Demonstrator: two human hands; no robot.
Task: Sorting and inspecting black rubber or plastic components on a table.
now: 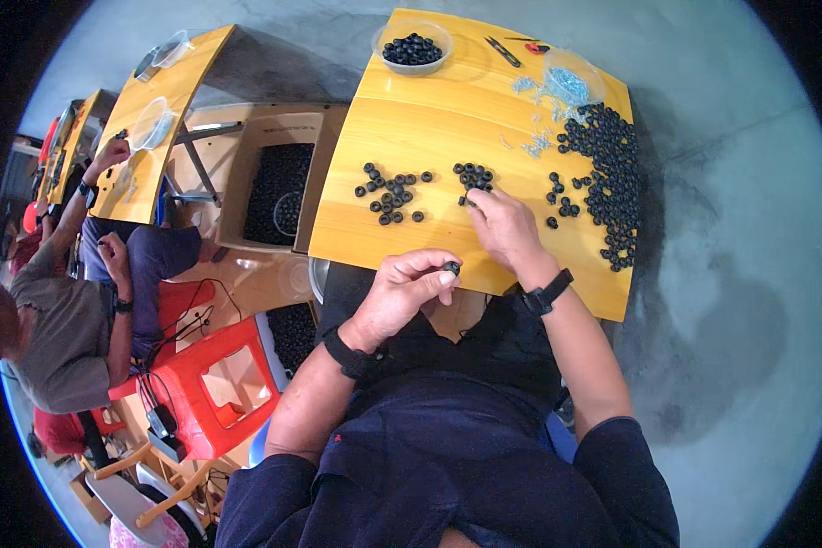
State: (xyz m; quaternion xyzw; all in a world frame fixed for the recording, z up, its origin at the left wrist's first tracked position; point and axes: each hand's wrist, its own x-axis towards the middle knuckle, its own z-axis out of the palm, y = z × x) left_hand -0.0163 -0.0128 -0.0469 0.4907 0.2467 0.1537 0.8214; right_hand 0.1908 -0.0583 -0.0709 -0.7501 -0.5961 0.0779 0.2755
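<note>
Between the thumb and fingers of my left hand [402, 292] is a small round black piece [451, 268] with a hollow end, held just off the table's near edge. My right hand [507, 230] reaches over the yellow wooden table [411, 128], its fingertips closed on another black piece [464, 200]. Just beyond those fingertips lies a small cluster of the same pieces [473, 174]. A looser group of pieces [394, 194] is spread to the left. To the right, a large pile of black pieces [603, 173] reaches the table's right side.
At the far side stand a bowl [415, 69] of black pieces, dark snips [502, 52], a red-handled tool [537, 48] and a tub of small light-blue pieces [568, 86], some spilled. Left are a carton [233, 215] of black pieces, a red stool [219, 388] and a seated person [64, 338].
</note>
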